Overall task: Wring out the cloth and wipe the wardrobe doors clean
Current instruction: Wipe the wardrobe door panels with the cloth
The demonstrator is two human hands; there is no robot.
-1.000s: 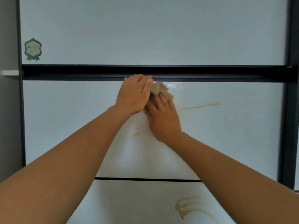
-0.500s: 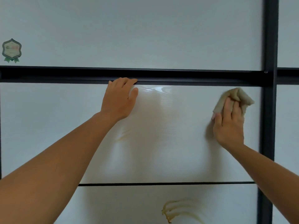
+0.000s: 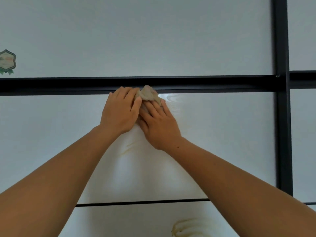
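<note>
A bunched beige cloth (image 3: 148, 95) lies against the white wardrobe door panel (image 3: 222, 134), just under the black horizontal rail (image 3: 205, 83). My right hand (image 3: 159, 124) presses the cloth to the panel with straight fingers laid over its lower part. My left hand (image 3: 119, 113) rests flat on the panel right beside it, fingertips at the rail and touching the cloth's left side. A faint yellowish smear (image 3: 130, 146) shows on the panel below my hands. A stronger brown-yellow stain (image 3: 184, 228) marks the lower panel.
A black vertical frame bar (image 3: 282, 117) bounds the door on the right, with another door beyond it. A green-edged sticker (image 3: 6, 61) sits on the upper panel at the far left. A thin black strip (image 3: 142, 202) separates the middle and lower panels.
My right hand has swept the cloth from the panel's right side back to the left, up against my left hand. The left hand has stayed at the rail.
</note>
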